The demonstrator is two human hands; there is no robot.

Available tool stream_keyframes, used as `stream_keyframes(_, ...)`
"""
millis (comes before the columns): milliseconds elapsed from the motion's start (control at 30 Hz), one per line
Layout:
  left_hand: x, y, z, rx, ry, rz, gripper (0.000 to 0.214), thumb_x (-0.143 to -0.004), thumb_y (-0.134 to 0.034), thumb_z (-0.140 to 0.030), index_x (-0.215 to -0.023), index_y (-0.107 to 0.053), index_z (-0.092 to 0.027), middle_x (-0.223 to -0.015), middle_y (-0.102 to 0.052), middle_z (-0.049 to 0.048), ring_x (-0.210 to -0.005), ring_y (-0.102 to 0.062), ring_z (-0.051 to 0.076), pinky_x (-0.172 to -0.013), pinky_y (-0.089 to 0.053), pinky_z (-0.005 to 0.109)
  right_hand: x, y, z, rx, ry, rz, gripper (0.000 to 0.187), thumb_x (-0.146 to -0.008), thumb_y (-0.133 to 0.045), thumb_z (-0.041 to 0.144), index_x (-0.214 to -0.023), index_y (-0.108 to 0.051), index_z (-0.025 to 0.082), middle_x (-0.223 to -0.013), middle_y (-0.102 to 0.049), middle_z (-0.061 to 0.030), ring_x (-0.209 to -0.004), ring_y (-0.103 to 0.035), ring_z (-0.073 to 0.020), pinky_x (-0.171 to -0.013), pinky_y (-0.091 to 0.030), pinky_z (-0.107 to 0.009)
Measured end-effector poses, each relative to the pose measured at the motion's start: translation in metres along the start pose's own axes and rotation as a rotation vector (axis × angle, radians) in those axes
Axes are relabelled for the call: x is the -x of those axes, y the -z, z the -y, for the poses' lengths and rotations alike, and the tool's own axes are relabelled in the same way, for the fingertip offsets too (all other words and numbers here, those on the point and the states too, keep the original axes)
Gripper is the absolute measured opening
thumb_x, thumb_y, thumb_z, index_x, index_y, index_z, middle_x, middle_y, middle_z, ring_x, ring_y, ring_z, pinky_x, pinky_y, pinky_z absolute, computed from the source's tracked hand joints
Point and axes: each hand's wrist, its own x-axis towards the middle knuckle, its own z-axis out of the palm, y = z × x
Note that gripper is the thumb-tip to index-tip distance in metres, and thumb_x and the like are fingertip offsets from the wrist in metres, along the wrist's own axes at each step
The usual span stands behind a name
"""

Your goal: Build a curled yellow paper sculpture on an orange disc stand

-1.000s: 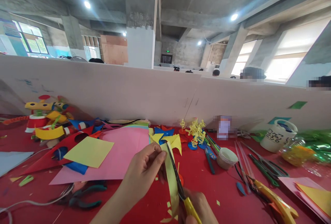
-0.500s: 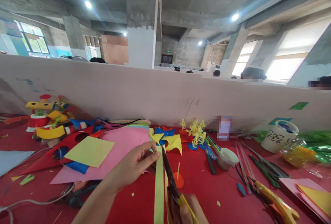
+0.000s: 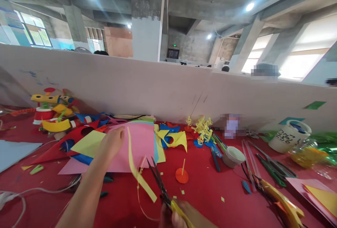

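Note:
My left hand (image 3: 115,142) is over the pink paper (image 3: 139,136), fingers curled and slightly blurred. At its fingertips is the upper end of a narrow pale yellow paper strip (image 3: 134,172), which trails down to the right; the exact grip is hard to make out. In my right hand (image 3: 179,217), low in the view, are scissors (image 3: 162,186) with yellow handles, blades parted and pointing up and away. The strip's lower end lies left of the blades, apart from them. An orange disc (image 3: 182,176) with a small yellow stick stands right of the scissors.
Coloured paper sheets and a yellow square (image 3: 88,143) lie at left. Curly yellow paper pieces (image 3: 204,129), a white cup (image 3: 233,156), a white bucket (image 3: 288,140), more scissors (image 3: 276,166) and a yellow glue gun (image 3: 280,200) sit at right. A white partition (image 3: 158,91) stands behind.
My left hand has moved left and away from the scissors, with the strip now loose from the blades. The scissors have shifted slightly left and down, and their blades have parted.

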Motion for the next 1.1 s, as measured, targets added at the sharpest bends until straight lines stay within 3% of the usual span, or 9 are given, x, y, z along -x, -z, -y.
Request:
stream_keyframes(100,0.000,-0.004,0.002,-0.049,0.020,-0.040,0.037,-0.083,-0.034,-0.021,-0.114,-0.051,-0.009,-0.109,-0.061,0.0197,-0.102,-0.057,0.031,-0.083,-0.041,0.041,0.012,0.016,0.004,0.049,-0.073,-0.006,0.053,-0.082,-0.030,0.065,-0.072,-0.059,0.021,-0.066,-0.060,-0.0014,-0.057,-0.053,-0.0131,-0.052,-0.041,-0.022)
stream_keyframes(167,0.005,-0.003,-0.006,-0.023,-0.082,0.006,0.040,-0.082,-0.037,-0.022,-0.118,-0.050,-0.009,-0.111,-0.060,0.0182,-0.102,-0.056,0.030,-0.085,-0.041,0.039,0.024,0.034,0.012,0.138,-0.168,-0.030,0.048,-0.082,-0.035,0.061,-0.079,-0.062,0.022,-0.073,-0.063,-0.0035,-0.061,-0.056,-0.0157,-0.054,-0.042,-0.023)
stream_keyframes(300,0.018,-0.008,-0.028,0.066,-0.504,0.340,0.043,-0.070,-0.041,-0.004,-0.103,-0.063,-0.020,-0.107,-0.063,0.0062,-0.102,-0.053,0.022,-0.091,-0.037,0.032,0.043,0.082,0.023,0.340,-0.338,0.019,0.044,-0.080,-0.045,0.056,-0.107,-0.061,0.025,-0.104,-0.065,-0.0082,-0.089,-0.060,-0.0242,-0.073,-0.044,-0.030)
stream_keyframes(400,0.023,-0.021,-0.033,-0.013,-0.578,0.439,0.050,-0.061,-0.042,0.004,-0.092,-0.068,-0.024,-0.097,-0.063,0.0056,-0.099,-0.050,0.023,-0.086,-0.038,0.033,0.047,0.115,0.015,0.518,-0.470,0.033,0.034,-0.077,-0.052,0.051,-0.090,-0.066,0.022,-0.091,-0.069,-0.0081,-0.078,-0.063,-0.0259,-0.066,-0.045,-0.031)
stream_keyframes(500,0.021,-0.038,-0.029,-0.081,-0.540,0.396,0.045,-0.061,-0.043,0.005,-0.082,-0.071,-0.022,-0.087,-0.061,0.0087,-0.092,-0.050,0.025,-0.081,-0.039,0.034,0.042,0.135,-0.006,0.624,-0.638,-0.068,0.022,-0.079,-0.050,0.037,-0.073,-0.065,0.021,-0.080,-0.070,-0.0074,-0.074,-0.064,-0.0259,-0.064,-0.043,-0.031)
stream_keyframes(667,0.013,-0.054,-0.024,-0.088,-0.518,0.357,0.032,-0.064,-0.045,0.001,-0.064,-0.069,-0.019,-0.079,-0.059,0.0099,-0.085,-0.050,0.025,-0.075,-0.040,0.034,0.021,0.137,-0.040,0.766,-0.722,-0.062,0.024,-0.080,-0.046,0.026,-0.079,-0.064,0.010,-0.084,-0.069,-0.0174,-0.078,-0.065,-0.0267,-0.060,-0.040,-0.029)
stream_keyframes(800,0.010,-0.051,-0.030,-0.060,-0.541,0.373,0.025,-0.062,-0.047,-0.001,-0.055,-0.065,-0.017,-0.075,-0.059,0.0092,-0.081,-0.053,0.023,-0.079,-0.039,0.035,0.009,0.127,-0.058,0.768,-0.708,-0.009,0.029,-0.085,-0.041,0.027,-0.080,-0.065,0.011,-0.084,-0.070,-0.0159,-0.079,-0.066,-0.0236,-0.058,-0.039,-0.026)
stream_keyframes(967,0.022,-0.022,-0.048,0.067,-0.563,0.415,0.017,-0.076,-0.046,-0.019,-0.075,-0.063,-0.019,-0.081,-0.064,0.0058,-0.082,-0.057,0.021,-0.075,-0.042,0.030,0.006,0.122,-0.069,0.801,-0.744,-0.044,0.030,-0.076,-0.055,0.036,-0.086,-0.064,0.009,-0.093,-0.068,-0.0184,-0.085,-0.065,-0.0268,-0.061,-0.041,-0.027)
stream_keyframes(1100,0.046,0.010,-0.074,0.553,-0.606,0.702,0.013,-0.077,-0.045,-0.022,-0.082,-0.058,-0.021,-0.078,-0.066,0.0008,-0.074,-0.060,0.016,-0.066,-0.043,0.023,0.009,0.124,-0.050,0.860,-0.780,-0.101,0.030,-0.077,-0.054,0.033,-0.091,-0.062,0.007,-0.097,-0.065,-0.0225,-0.091,-0.062,-0.0319,-0.067,-0.042,-0.032)
